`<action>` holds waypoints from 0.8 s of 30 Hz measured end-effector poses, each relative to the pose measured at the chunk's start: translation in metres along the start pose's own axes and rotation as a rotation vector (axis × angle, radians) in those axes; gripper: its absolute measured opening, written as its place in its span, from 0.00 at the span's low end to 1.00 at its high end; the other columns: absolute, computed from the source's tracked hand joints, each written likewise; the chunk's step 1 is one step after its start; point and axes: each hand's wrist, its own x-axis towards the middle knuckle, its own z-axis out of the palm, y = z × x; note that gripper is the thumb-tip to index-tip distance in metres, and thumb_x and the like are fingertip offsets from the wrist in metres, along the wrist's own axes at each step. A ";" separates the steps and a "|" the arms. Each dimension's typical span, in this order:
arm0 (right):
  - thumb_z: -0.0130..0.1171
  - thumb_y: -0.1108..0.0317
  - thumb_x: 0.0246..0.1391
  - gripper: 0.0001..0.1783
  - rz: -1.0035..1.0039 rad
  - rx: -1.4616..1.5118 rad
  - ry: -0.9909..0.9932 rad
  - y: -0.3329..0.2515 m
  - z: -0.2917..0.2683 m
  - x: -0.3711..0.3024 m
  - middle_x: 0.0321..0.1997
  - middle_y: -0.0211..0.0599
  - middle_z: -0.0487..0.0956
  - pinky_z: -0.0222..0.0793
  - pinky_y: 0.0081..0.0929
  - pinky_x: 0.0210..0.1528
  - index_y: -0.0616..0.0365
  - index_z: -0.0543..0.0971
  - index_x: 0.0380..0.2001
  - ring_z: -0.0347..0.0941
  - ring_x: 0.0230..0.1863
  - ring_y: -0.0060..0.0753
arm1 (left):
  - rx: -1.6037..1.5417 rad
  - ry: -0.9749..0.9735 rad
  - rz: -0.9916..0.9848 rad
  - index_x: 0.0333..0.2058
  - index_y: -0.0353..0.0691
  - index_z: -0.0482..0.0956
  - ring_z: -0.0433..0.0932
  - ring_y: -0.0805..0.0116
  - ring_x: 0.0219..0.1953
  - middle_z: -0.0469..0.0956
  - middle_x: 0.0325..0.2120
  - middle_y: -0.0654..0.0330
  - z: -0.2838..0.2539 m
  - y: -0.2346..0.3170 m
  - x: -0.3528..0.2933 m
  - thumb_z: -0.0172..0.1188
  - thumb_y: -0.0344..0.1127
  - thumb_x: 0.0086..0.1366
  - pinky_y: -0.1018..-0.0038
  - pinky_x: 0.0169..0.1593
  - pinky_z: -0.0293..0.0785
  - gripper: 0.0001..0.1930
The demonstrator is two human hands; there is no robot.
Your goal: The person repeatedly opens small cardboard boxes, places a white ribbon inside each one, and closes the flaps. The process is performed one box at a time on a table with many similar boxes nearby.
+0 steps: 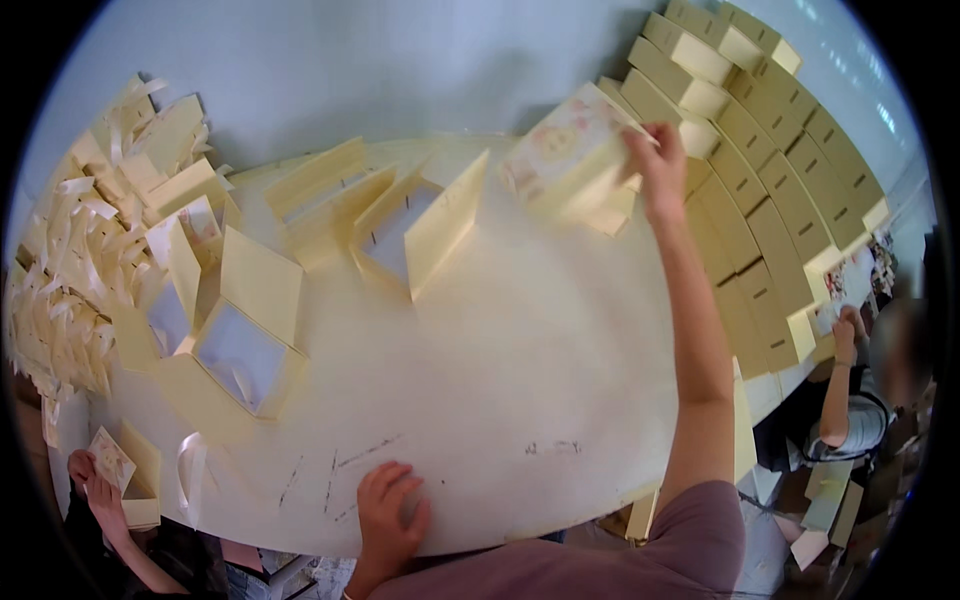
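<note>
Far out over the table's right side, my right hand [657, 170] grips a cream gift box [560, 150] by its right edge. Its printed pink-and-white face is turned up, and slight blur softens its outline. The fingers behind the edge are partly hidden. My left hand [390, 515] rests on the white table [500, 400] near its front edge, fingers stretched out and holding nothing. Farther off, to the left of the held box, an opened cream box [430, 235] stands beside another opened cream box [330, 190].
Tall rows of stacked cream boxes [760, 190] line the right side. Cream boxes with white ribbons [75, 250] pile up at left, near an open box with a pale lining [240, 350]. Co-workers' hands [100, 495] show at lower left, and a person [850, 410] at far right.
</note>
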 end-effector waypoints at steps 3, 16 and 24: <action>0.58 0.62 0.43 0.14 0.333 0.258 -0.059 -0.029 -0.037 -0.066 0.26 0.27 0.70 0.58 0.19 0.27 0.56 0.69 0.31 0.64 0.27 0.19 | -0.104 0.091 0.085 0.38 0.36 0.71 0.67 0.50 0.46 0.68 0.42 0.50 0.002 0.003 0.005 0.60 0.32 0.45 0.60 0.48 0.63 0.18; 0.44 0.65 0.56 0.11 0.534 0.474 -0.501 -0.012 0.034 -0.276 0.30 0.30 0.68 0.60 0.19 0.37 0.60 0.68 0.38 0.62 0.34 0.20 | 0.668 -0.677 0.022 0.56 0.32 0.50 0.65 0.33 0.46 0.55 0.48 0.25 0.003 0.109 0.112 0.59 0.46 0.45 0.58 0.44 0.69 0.43; 0.40 0.64 0.59 0.13 0.360 0.398 -0.487 -0.010 0.037 -0.283 0.32 0.31 0.69 0.60 0.19 0.39 0.60 0.67 0.42 0.62 0.36 0.20 | 0.761 -0.530 0.189 0.58 0.43 0.48 0.65 0.33 0.45 0.56 0.51 0.34 0.017 0.087 0.123 0.51 0.31 0.46 0.56 0.44 0.68 0.38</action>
